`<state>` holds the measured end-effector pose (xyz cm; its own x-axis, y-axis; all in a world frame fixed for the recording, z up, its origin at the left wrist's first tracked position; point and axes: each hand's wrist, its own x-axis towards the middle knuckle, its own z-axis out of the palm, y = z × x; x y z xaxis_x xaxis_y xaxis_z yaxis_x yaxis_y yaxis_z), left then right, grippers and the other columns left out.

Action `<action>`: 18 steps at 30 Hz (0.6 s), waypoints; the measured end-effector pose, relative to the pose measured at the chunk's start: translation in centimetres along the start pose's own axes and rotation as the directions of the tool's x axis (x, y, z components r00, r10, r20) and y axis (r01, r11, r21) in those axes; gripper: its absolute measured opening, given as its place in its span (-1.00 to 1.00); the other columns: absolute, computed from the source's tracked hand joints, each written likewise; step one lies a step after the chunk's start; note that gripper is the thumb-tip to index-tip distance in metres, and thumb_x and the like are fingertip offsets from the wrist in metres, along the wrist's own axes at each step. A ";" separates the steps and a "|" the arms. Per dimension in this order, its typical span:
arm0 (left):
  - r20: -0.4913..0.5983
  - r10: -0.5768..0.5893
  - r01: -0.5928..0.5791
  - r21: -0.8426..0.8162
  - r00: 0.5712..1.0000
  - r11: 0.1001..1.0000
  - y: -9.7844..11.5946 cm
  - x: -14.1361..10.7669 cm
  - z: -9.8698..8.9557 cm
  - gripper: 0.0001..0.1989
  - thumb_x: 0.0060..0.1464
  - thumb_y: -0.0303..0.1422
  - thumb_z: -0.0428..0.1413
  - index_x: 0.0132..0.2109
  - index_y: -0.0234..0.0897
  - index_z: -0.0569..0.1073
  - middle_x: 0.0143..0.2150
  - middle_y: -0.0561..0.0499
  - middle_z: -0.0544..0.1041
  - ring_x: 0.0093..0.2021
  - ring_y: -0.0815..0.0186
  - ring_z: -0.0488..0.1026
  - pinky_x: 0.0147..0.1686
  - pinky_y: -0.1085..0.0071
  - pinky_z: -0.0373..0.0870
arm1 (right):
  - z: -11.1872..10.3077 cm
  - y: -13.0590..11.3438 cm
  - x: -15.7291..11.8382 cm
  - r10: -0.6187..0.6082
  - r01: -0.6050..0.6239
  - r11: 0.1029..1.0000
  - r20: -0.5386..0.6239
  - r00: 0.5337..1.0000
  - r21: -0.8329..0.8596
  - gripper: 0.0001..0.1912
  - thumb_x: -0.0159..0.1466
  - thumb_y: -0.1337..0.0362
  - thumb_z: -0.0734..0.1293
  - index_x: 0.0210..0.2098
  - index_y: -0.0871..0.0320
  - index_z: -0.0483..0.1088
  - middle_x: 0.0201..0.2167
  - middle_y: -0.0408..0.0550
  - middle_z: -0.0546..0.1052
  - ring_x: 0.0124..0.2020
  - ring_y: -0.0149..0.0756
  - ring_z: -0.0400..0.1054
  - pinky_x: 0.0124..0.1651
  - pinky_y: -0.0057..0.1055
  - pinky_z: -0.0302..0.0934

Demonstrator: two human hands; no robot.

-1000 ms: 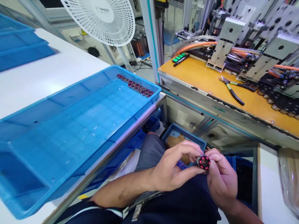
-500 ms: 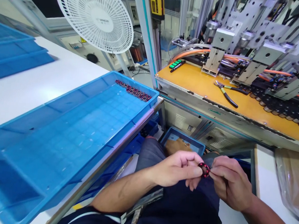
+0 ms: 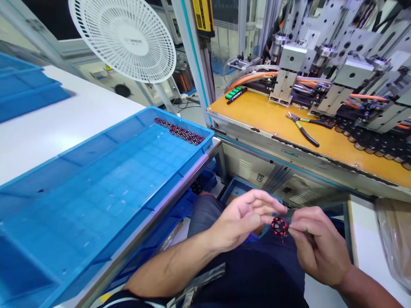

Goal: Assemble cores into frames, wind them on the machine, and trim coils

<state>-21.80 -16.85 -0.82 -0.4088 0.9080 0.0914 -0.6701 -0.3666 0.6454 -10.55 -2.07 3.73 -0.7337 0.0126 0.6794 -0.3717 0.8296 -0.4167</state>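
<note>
A small black and red ring (image 3: 279,226) is pinched at its right edge between the thumb and fingers of my right hand (image 3: 320,242). My left hand (image 3: 245,218) is beside the ring on its left, its fingers apart and partly stretched over toward it. A thin reddish strand hangs below the ring. Similar black and red rings (image 3: 186,133) lie in rows at the far end of a long blue tray (image 3: 99,144) on the white table.
Pliers (image 3: 305,129) lie on the orange machine bench (image 3: 249,111), near metal machine units (image 3: 289,68). A white fan (image 3: 129,37) stands behind the tray. Blue trays (image 3: 19,87) are stacked at the left. A plastic-wrapped brown item (image 3: 399,233) is at the right.
My left hand has let go of the ring, and its fingers have opened. The ring stays in my right hand and now faces the camera more squarely. The view has shifted slightly.
</note>
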 end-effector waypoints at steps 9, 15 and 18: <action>0.051 -0.033 0.026 0.130 0.998 0.991 -0.4 0.0 0.1 -0.71 0.10 -0.35 0.27 -0.12 -0.27 0.32 -0.25 0.00 0.59 -0.36 0.33 0.62 -0.39 0.51 0.46 | -0.5 0.1 0.3 0.023 -0.021 0.998 0.023 0.999 -0.059 -0.88 0.28 0.47 0.28 -0.26 0.13 0.37 -0.45 -0.10 0.47 -0.45 -0.39 0.41 -0.41 -0.51 0.34; -0.027 0.144 -0.145 -0.045 0.989 0.988 0.3 0.3 0.9 -0.62 -0.12 -0.47 0.40 -0.27 -0.26 0.33 -0.13 0.05 0.56 0.02 0.19 0.56 0.03 0.26 0.44 | 0.0 0.0 0.3 0.119 -0.118 0.993 -0.020 0.993 0.028 -0.86 0.28 0.50 0.27 -0.26 0.14 0.35 -0.44 -0.11 0.44 -0.43 -0.40 0.36 -0.38 -0.48 0.32; -0.066 0.019 -0.022 -0.050 0.998 0.998 0.2 0.8 0.7 -0.61 -0.04 -0.19 0.35 -0.16 -0.29 0.41 -0.15 -0.06 0.58 -0.01 0.19 0.55 -0.02 0.31 0.43 | -0.3 -0.1 0.9 0.053 -0.053 0.996 0.003 0.999 0.070 -0.85 0.27 0.51 0.26 -0.26 0.13 0.36 -0.46 -0.11 0.45 -0.44 -0.38 0.38 -0.40 -0.47 0.33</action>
<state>-21.82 -16.02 -0.09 -0.4613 0.8856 0.0538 -0.6910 -0.3966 0.6043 -11.02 -2.03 4.59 -0.7542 0.0543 0.6545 -0.3713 0.7868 -0.4931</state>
